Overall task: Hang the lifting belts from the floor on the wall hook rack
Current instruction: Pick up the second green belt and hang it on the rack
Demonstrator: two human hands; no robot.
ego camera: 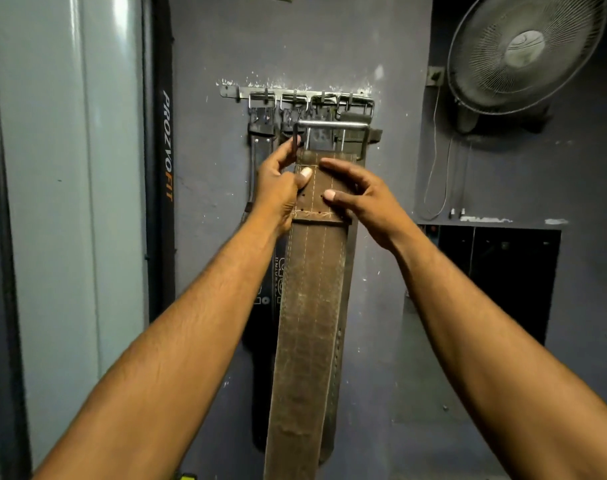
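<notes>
A wide brown leather lifting belt [307, 327] hangs down in front of me, its steel buckle [331, 125] raised just below the wall hook rack [233, 91]. My left hand [281, 188] grips the belt's left edge under the buckle, thumb on the front. My right hand [359, 199] holds the right side, thumb pressed on the stitched patch. Several dark belts [260, 133] hang by their buckles on the rack's hooks behind it. The held buckle is apart from the hooks, lower than them.
A wall fan [527, 53] is mounted at the upper right, with a cord [433, 174] drooping below it. A grey pillar and a black padded upright [165, 150] stand at the left. Dark lockers [503, 268] sit low on the right.
</notes>
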